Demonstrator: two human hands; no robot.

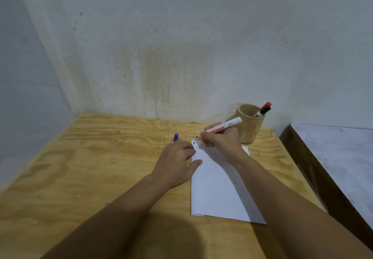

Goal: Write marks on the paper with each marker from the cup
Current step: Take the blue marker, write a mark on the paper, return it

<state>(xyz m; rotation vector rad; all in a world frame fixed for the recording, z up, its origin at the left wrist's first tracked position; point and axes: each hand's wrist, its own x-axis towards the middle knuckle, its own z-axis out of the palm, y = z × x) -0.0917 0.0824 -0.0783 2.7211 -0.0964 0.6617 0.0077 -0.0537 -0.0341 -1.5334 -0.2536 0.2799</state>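
Observation:
A white sheet of paper [218, 188] lies on the plywood table [90, 157], with a short dark mark [194, 143] at its far left corner. My right hand [220, 137] holds an uncapped white marker [224, 127], tip pointing left just above that corner. My left hand [177, 161] rests at the paper's left edge, thumb on the sheet, and grips a blue cap [176, 137] in its fingers. A wooden cup [249, 126] stands behind my right hand and holds a red-capped marker [265, 106] and a black-capped marker [263, 112].
The table sits in a corner, with walls behind and to the left. A dark-framed piece of furniture with a pale top [339, 157] stands close along the table's right edge.

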